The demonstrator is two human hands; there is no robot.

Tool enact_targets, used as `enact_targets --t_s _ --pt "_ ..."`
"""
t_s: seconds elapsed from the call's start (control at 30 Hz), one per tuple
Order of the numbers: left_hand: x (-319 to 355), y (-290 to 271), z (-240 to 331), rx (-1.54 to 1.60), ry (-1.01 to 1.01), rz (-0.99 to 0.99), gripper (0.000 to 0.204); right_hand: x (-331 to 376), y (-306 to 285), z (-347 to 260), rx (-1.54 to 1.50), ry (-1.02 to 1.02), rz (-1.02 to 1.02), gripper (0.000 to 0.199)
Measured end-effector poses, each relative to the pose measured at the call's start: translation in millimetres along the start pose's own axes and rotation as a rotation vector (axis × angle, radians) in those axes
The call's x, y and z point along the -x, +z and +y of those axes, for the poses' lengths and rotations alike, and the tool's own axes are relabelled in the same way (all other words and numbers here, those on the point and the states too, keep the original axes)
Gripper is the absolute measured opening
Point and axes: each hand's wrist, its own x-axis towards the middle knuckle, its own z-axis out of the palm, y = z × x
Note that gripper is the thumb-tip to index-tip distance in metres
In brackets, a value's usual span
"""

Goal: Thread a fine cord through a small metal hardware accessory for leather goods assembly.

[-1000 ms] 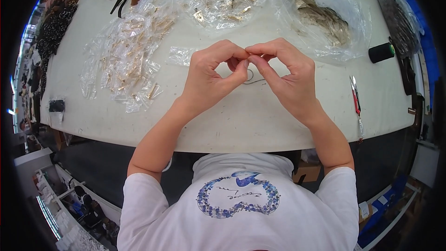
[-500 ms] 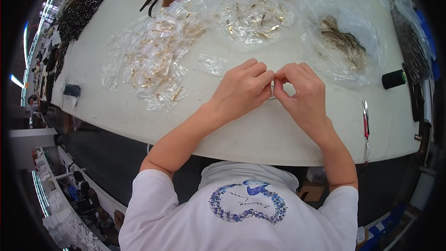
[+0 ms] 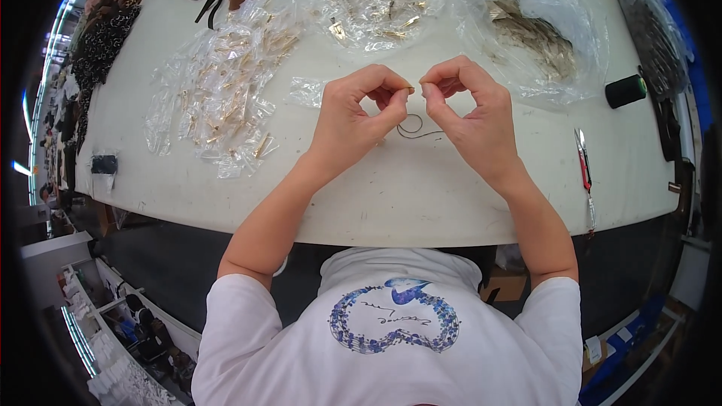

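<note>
My left hand [image 3: 366,109] and my right hand [image 3: 468,109] are raised over the table, each with thumb and forefinger pinched into a ring. Their fingertips face each other across a small gap. A tiny brownish bit shows at the left fingertips; what either pinch holds is too small to name. Below the gap, a thin dark thread [image 3: 414,134] curls in a loop and passes behind my right hand. Left of my left hand lies a small clear plastic bag [image 3: 307,92].
Many small clear bags with gold-coloured pieces [image 3: 226,83] are heaped at left. Behind my hands are a large bag of gold pieces [image 3: 376,11] and a bag of brownish material [image 3: 534,37]. At right lie a dark thread spool [image 3: 626,92] and red-handled snips [image 3: 584,169].
My hands have come apart slightly at the fingertips and appear farther up the picture. The dark thread's loop now shows below them. The whole view has shifted a little.
</note>
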Motion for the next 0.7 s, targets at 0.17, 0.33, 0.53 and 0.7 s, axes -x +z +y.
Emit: enact_targets --t_s 0.17,0.33,0.53,0.7 --pt "-2.2 3.2 2.4 -0.055 0.032 0.011 0.008 -2.3 2.7 1.9 -0.018 -0.047 0.027 0.010" --pt "-2.3 -3.1 1.8 -0.236 0.178 0.052 0.009 -5.7 9.3 -3.7 0.039 -0.082 -0.033 0.009" --pt "3.6 10.7 1.8 -0.292 0.299 0.017 0.011 4.1 1.8 -12.5 0.448 -0.356 -0.007 0.019" --pt "13.4 13.0 0.8 -0.419 0.397 0.047 0.014 11.1 6.3 -18.1 0.377 -0.249 -0.072 0.019"
